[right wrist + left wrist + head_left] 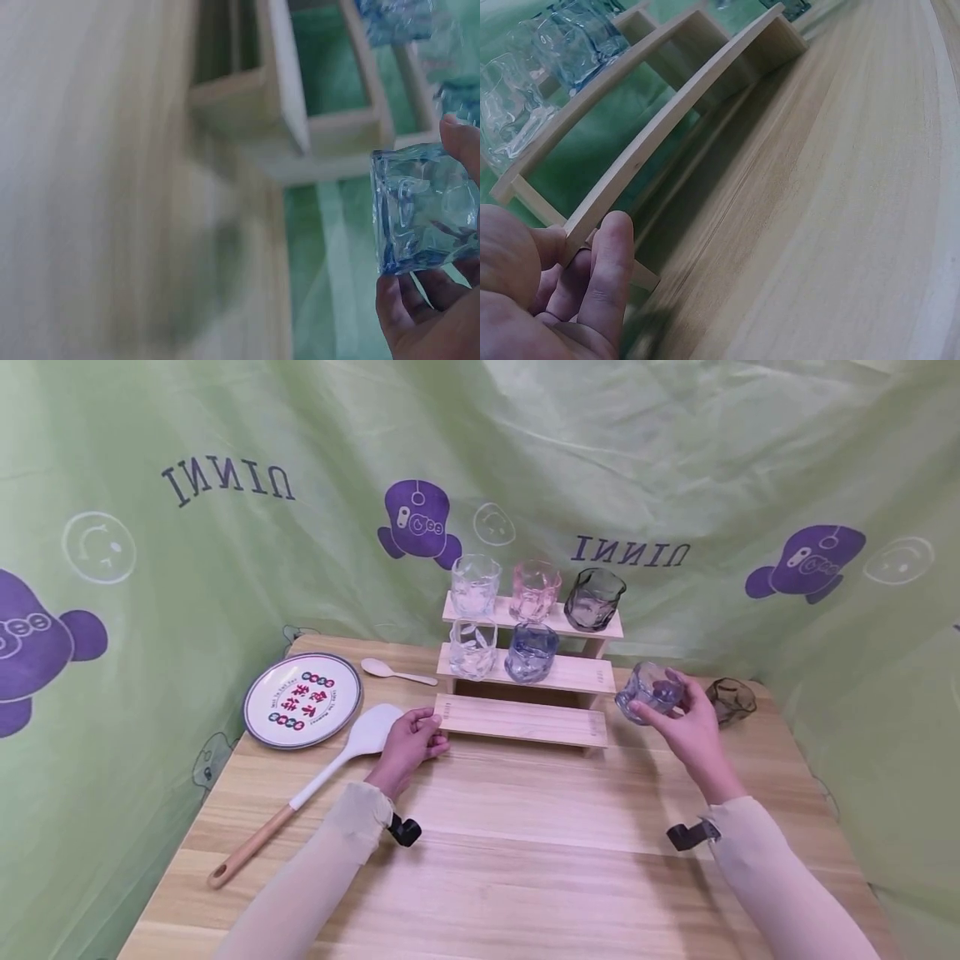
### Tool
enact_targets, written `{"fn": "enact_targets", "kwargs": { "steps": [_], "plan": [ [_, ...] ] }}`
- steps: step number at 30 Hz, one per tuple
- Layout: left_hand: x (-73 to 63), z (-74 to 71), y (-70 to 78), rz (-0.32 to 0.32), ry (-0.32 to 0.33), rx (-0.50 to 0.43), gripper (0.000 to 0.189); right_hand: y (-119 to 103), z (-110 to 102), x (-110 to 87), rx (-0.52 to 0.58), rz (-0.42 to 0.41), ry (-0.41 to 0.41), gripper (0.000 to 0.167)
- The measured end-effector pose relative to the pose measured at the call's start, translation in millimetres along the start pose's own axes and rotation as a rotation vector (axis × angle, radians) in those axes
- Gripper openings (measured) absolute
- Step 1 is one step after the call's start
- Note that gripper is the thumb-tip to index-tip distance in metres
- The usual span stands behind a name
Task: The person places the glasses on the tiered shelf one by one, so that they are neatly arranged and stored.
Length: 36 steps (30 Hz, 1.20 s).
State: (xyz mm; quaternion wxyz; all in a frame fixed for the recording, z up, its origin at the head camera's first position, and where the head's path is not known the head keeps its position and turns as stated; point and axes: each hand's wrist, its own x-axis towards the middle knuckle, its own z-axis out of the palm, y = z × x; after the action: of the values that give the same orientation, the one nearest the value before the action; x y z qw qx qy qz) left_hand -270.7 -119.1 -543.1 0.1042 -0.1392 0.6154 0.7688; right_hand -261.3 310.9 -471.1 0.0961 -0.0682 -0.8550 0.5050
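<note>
My left hand (408,745) pinches the left end of the lowest step of a three-step wooden rack (521,722); the left wrist view shows thumb and fingers around that board (641,150). Right of the rack, my right hand (696,727) holds a bluish clear glass (643,693) off the table, thumb and fingers on opposite sides of the glass (420,214). On the top step stand a clear glass (476,587), a pink glass (535,592) and a dark grey glass (595,600). The middle step bears another clear glass (473,649) and a blue glass (532,653).
A dark brownish glass (732,702) is on the table behind my right hand. At left are a printed plate (300,702), a small spoon (397,672) and a white spatula with a wooden handle (255,845). Green curtain (337,410) surrounds the table (517,877).
</note>
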Motion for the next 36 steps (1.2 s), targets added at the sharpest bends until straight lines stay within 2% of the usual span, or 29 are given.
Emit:
{"fn": "enact_targets", "kwargs": {
  "steps": [6,11,18,26,36],
  "plan": [
    [1.3,-0.8,-0.3,-0.007,-0.008,-0.003,0.039,-20.2,8.7,9.1,0.077,-0.022,0.046,0.090],
    [1.3,-4.2,0.7,0.007,0.007,0.001,0.040,-35.6,18.0,15.6,0.119,-0.020,0.007,0.093],
    [0.8,-1.6,1.5,-0.006,-0.004,0.010,0.040,-54.1,45.5,24.1,0.198,-0.063,-0.002,0.092],
    [2.2,-0.3,-1.7,-0.005,0.001,0.008,0.041,-62.1,70.0,28.3,0.205,-0.114,-0.024,0.095],
    [0.8,1.1,-0.3,-0.005,0.004,0.005,0.039,-57.4,79.3,32.3,0.180,-0.110,-0.011,0.096]
  ]
}}
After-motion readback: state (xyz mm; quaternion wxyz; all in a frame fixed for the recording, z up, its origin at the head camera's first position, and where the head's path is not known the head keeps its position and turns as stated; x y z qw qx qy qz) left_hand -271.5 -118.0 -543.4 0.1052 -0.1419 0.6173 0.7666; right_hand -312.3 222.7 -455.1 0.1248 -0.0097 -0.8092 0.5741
